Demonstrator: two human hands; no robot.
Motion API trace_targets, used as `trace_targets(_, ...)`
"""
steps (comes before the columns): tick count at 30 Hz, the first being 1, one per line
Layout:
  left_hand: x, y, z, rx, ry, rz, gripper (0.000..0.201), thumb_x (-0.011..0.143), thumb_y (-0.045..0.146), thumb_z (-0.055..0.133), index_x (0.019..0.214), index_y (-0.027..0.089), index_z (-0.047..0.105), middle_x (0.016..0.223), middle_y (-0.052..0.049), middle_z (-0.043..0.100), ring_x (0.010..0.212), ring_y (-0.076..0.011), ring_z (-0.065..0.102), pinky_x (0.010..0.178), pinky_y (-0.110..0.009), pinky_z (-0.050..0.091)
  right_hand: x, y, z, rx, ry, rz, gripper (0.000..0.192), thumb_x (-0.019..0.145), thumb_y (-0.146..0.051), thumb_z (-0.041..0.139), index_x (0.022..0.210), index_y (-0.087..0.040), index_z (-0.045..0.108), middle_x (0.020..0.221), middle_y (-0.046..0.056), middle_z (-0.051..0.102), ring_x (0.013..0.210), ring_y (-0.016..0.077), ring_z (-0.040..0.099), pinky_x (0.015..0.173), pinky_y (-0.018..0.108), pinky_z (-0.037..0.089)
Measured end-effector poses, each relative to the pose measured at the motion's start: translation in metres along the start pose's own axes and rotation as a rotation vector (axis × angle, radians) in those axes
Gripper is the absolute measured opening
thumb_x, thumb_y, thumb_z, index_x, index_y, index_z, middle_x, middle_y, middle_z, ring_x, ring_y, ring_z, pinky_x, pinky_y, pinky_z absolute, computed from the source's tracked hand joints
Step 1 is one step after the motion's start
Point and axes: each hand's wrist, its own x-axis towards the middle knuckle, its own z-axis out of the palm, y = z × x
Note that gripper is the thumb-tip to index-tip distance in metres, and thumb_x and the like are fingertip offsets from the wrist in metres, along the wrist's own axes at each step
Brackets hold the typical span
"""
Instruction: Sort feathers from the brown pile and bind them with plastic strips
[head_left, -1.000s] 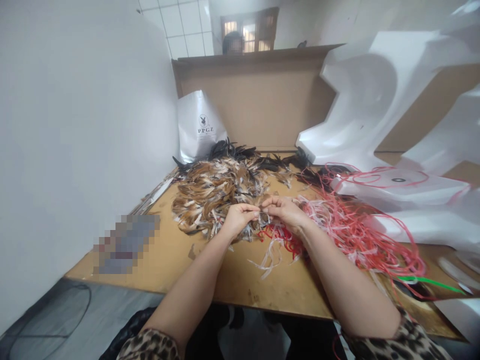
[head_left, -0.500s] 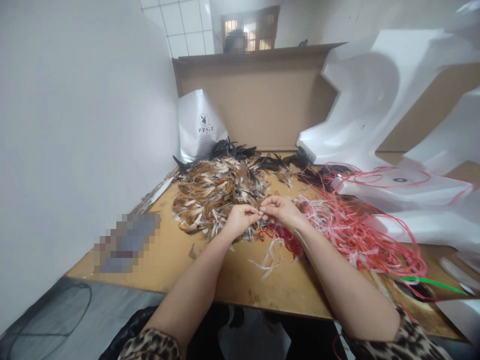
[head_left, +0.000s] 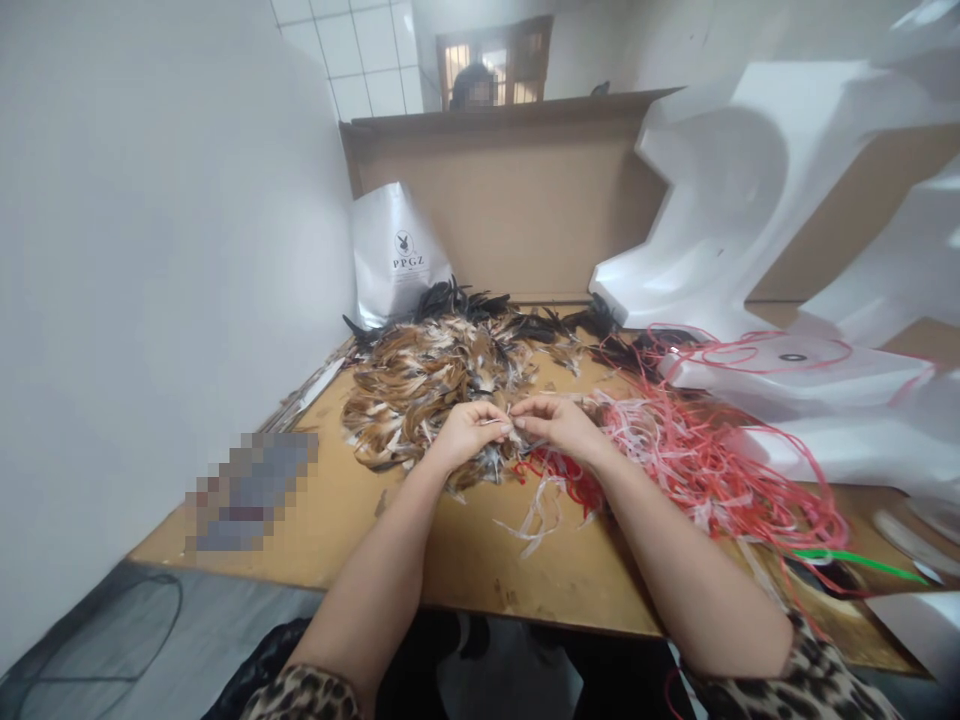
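My left hand (head_left: 466, 432) and my right hand (head_left: 556, 424) meet fingertip to fingertip over the near edge of a heap of brown, white and black feathers (head_left: 435, 375). Both pinch a small bunch of feathers (head_left: 511, 428) held between them; whether a strip is wound around it I cannot tell. Right under and beside my right hand lies a tangle of red and whitish plastic strips (head_left: 697, 455) on the wooden table (head_left: 465, 555).
A white bag printed PPGZ (head_left: 397, 250) stands at the back against a cardboard wall (head_left: 517, 200). White moulded foam pieces (head_left: 750, 210) crowd the right side. A white wall closes the left. A person's head shows beyond the cardboard. A green strip (head_left: 855, 562) lies near right.
Both hands stay joined over the feathers. The fingertips have shifted slightly, working the small bunch. The view has tipped a little.
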Motion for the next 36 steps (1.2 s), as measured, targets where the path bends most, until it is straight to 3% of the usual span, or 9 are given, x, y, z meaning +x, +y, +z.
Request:
trace_targets(8, -0.0019, 0.0011, 0.0035, 0.032, -0.039, -0.013, 0.020, 0.061, 0.028, 0.064, 0.069, 0.010, 0.059, 0.057, -0.002, 0.056, 0.052, -0.0082, 0.050, 0.054, -0.020, 0.040, -0.0003, -0.0010, 0.0009, -0.076, 0.056, -0.060, 0.024, 0.061, -0.034, 0.065, 0.075, -0.015, 0.062, 0.065, 0.000, 0.058, 0.055, 0.0088, 0.047, 0.053, 0.022, 0.037)
trace_targets(13, -0.0015, -0.0003, 0.0036, 0.032, -0.053, -0.026, 0.021, 0.060, 0.029, 0.065, 0.069, 0.010, 0.059, 0.058, -0.003, 0.057, 0.052, -0.0085, 0.051, 0.054, -0.021, 0.041, -0.0003, 0.0022, 0.0007, -0.048, 0.037, -0.031, 0.025, 0.062, -0.038, 0.063, 0.071, -0.015, 0.061, 0.054, -0.002, 0.053, 0.048, 0.0072, 0.041, 0.048, 0.020, 0.032)
trace_targets(27, 0.0001, 0.0012, 0.0034, -0.090, 0.013, -0.066, 0.027, 0.057, 0.031, 0.068, 0.067, 0.010, 0.054, 0.061, -0.004, 0.060, 0.051, -0.0083, 0.052, 0.051, -0.020, 0.041, 0.0017, 0.0057, 0.0043, 0.203, -0.002, 0.015, 0.026, 0.060, -0.039, 0.065, 0.065, -0.015, 0.055, 0.058, -0.002, 0.054, 0.050, 0.0069, 0.043, 0.051, 0.021, 0.033)
trace_targets(32, 0.0010, -0.0015, 0.0030, -0.075, 0.022, -0.060, 0.025, 0.057, 0.029, 0.068, 0.066, 0.010, 0.054, 0.058, -0.003, 0.059, 0.046, -0.0067, 0.050, 0.045, -0.018, 0.037, 0.0022, 0.0070, 0.0057, 0.251, 0.001, 0.023, 0.024, 0.060, -0.037, 0.066, 0.064, -0.016, 0.055, 0.059, -0.002, 0.054, 0.051, 0.0077, 0.044, 0.051, 0.021, 0.033)
trace_targets(36, 0.0018, -0.0038, 0.0027, -0.191, 0.044, -0.102, 0.023, 0.059, 0.026, 0.068, 0.067, 0.009, 0.054, 0.059, -0.003, 0.060, 0.048, -0.0059, 0.051, 0.046, -0.017, 0.038, 0.0020, 0.0079, 0.0062, 0.232, 0.011, -0.010, 0.022, 0.062, -0.036, 0.065, 0.066, -0.016, 0.055, 0.059, -0.002, 0.051, 0.051, 0.0070, 0.042, 0.052, 0.021, 0.032)
